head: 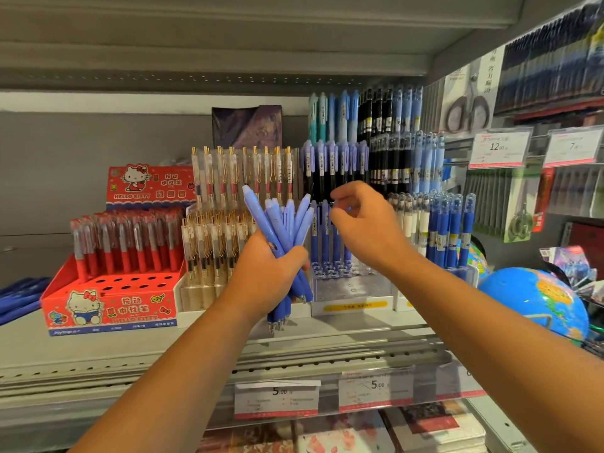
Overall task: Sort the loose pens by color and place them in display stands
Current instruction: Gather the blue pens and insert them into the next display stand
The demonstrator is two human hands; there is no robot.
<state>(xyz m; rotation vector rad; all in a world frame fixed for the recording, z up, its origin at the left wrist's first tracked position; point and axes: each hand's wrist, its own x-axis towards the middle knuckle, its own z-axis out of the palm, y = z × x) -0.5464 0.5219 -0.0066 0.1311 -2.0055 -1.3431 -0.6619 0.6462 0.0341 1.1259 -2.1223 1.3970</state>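
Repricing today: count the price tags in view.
4. Two on the front shelf rail: the left 5.00 tag and the right 5.00 tag. Two at upper right: the 12.00 tag and the 7 tag. Another may hide behind the right arm.

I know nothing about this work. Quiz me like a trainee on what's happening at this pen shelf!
1. True or false: the left hand holds just one pen.
2. What lies at far right? A globe; B kettle; C shoe.
3. Fill in: the front holes of the red box are ___.

Key: 1 false, it grips a bundle of blue pens; 2 A; 3 empty.
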